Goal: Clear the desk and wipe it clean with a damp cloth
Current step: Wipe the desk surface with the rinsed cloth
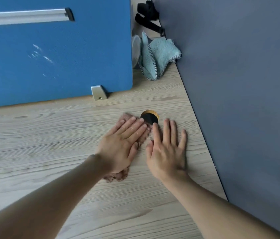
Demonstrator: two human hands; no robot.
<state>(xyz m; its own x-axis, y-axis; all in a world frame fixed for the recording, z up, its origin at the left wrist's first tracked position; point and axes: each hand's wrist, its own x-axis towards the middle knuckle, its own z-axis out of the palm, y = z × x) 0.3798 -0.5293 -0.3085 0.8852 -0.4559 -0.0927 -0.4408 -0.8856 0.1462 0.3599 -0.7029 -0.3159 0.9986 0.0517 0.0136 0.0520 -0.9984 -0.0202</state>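
Cloth [118, 176] under flat left hand [120, 147]

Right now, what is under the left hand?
A brown cloth, pressed flat on the desk by the left hand. Its edges show at the hand's far side and by the wrist. The middle is covered, so any folds or dirt there cannot be seen.

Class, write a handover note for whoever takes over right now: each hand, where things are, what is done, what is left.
Left hand flat, pressing the brown cloth on the desk beside the cable hole.
Right hand flat on bare desk, holding nothing.
Done: no loose items on the near desk.
Left: teal cloth and black strap in the far corner; wiping likely unfinished.
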